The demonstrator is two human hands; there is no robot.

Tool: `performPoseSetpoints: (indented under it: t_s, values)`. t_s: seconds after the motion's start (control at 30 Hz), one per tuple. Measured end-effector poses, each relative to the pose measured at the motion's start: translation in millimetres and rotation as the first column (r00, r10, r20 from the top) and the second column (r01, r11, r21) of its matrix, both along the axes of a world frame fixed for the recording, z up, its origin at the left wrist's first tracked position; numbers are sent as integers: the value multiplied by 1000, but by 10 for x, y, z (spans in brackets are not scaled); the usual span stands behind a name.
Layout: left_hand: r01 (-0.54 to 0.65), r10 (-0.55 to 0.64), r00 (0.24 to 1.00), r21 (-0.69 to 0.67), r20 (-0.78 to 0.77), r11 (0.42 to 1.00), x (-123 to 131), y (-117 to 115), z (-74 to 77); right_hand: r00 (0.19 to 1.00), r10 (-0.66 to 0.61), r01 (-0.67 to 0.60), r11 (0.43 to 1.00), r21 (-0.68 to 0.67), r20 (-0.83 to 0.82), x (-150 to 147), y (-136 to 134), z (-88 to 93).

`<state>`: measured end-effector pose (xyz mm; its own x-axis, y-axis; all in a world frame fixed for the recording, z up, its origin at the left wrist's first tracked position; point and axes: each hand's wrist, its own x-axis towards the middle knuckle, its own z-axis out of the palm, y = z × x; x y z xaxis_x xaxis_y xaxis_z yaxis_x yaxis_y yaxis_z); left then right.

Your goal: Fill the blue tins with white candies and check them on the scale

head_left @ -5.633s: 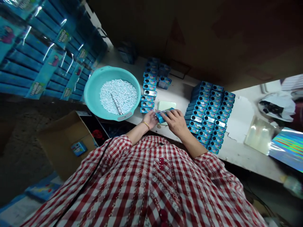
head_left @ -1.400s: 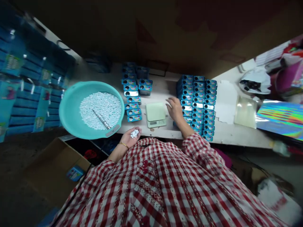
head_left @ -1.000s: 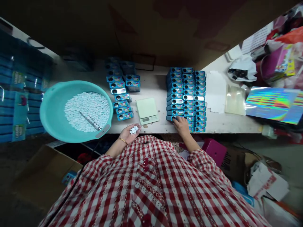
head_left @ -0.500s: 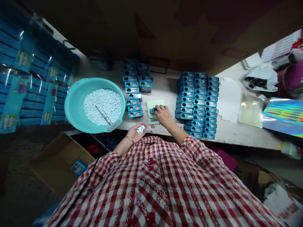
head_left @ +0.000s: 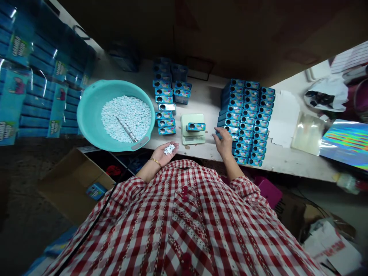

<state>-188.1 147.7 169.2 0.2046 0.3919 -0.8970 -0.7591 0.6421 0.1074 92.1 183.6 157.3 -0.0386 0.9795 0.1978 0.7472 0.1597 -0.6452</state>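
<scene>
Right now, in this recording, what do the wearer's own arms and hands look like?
The left hand and right hand wear no gloves. A thin gold-coloured bracelet circles the left wrist; none shows on the right. Both sleeves are red-and-white checked and end on the forearms. A dark cord runs down by the left sleeve.

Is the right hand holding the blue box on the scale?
No, the blue box sits on the scale, apart from the right hand.

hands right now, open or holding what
Left hand: open, palm up, holding small white pellets.
Right hand: at blue rectangular boxes; whether gripping one cannot be told.
</scene>
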Motion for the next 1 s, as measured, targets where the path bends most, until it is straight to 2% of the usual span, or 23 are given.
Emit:
performPoseSetpoints:
  t_s: [0.33,0.43,0.53,0.6,0.63,0.7,0.77,0.8,0.87,1.0]
  values:
    - [-17,18,1000,21,-8,1000,-29,-30,-1,993,12,-24,994,-111,-115,-115,72,-281]
    - [-14,14,1000,15,-13,1000,-32,-45,0,992,12,-27,991,-128,-123,-138,105,-291]
    - [-8,9,1000,25,-16,1000,-15,-29,12,997,45,-48,998,-43,-63,-247,100,-130]
    - [3,-3,1000,40,-17,999,23,5,28,990,139,-139,990,26,-1,-420,61,54]
    - [10,-9,1000,53,-8,999,50,27,37,975,222,-223,974,33,30,-537,32,153]
    - [11,-12,1000,77,20,997,118,76,57,899,427,-425,904,-36,99,-803,-39,328]
    - [-5,0,999,93,48,996,187,120,77,785,589,-559,807,-191,190,-1047,-102,446]
    - [-13,8,998,93,56,996,216,138,86,738,635,-580,770,-266,229,-1138,-122,477]
    - [-18,12,998,86,62,996,260,171,101,694,668,-571,739,-358,270,-1237,-129,492]
    - [-15,9,998,116,56,993,323,271,135,721,645,-546,754,-364,254,-1174,-9,403]
